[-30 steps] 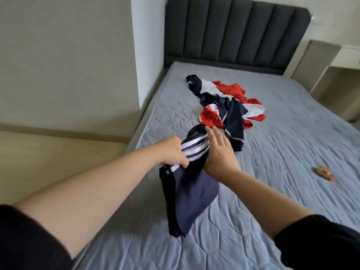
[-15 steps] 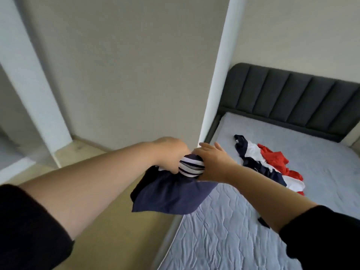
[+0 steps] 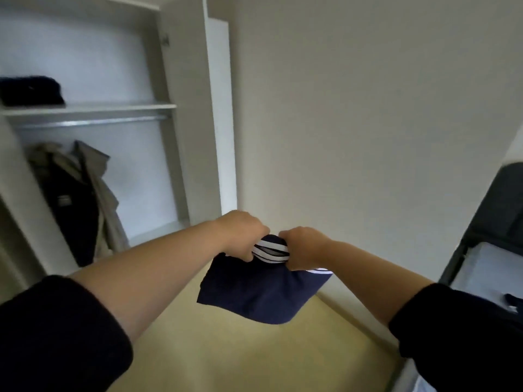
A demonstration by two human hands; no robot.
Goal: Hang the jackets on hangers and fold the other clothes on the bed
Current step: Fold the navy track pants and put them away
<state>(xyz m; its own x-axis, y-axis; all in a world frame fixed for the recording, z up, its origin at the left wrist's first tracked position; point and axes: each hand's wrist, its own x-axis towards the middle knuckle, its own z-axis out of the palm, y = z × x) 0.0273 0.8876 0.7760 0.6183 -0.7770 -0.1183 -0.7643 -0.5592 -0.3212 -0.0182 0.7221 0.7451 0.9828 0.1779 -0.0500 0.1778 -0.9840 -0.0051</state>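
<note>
A navy garment with white stripes (image 3: 260, 295) hangs in the air over the floor, bunched at its striped edge. My left hand (image 3: 240, 232) grips that edge from the left. My right hand (image 3: 304, 247) grips it from the right, the two fists close together. The cloth droops below them. An open white wardrobe (image 3: 192, 137) stands at the left with a metal rail (image 3: 93, 123) under its shelf. Jackets (image 3: 82, 199) hang low in it. The bed (image 3: 486, 264) shows only at the right edge.
A dark folded item (image 3: 31, 90) lies on the wardrobe shelf. A plain wall (image 3: 368, 108) fills the middle. Pale yellow floor (image 3: 254, 357) lies below my arms. The dark headboard (image 3: 509, 199) is at the far right.
I have turned left from the bed to the wardrobe, carrying the navy garment off the mattress. My right hand went from flat against the cloth to gripping it.
</note>
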